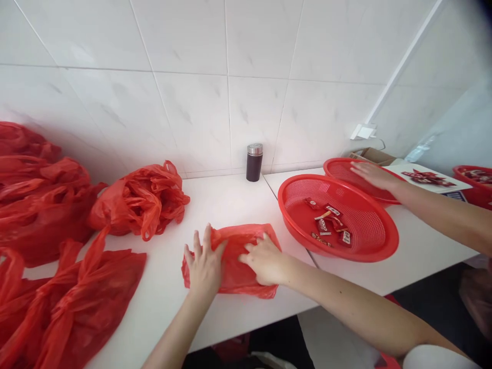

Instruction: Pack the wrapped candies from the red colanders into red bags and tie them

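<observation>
A thin red plastic bag (240,266) lies on the white table, its edges crumpled and raised. My left hand (203,269) rests on the bag's left side with its fingers spread. On the right side my right hand (267,261) presses into the bag, fingers apart and slightly bent. Neither hand grips anything that I can see. Just right of the bag stands a red plastic basket (378,236), tilted, with several small wrapped snacks (326,223) at its bottom.
Full red plastic bags (42,205) crowd the left, beside a loose red bundle (142,200). A dark cup with a silver lid (254,163) stands by the wall. Another person's hand (372,174) is over a second red basket (334,165) at right; more packets (430,178) lie beyond.
</observation>
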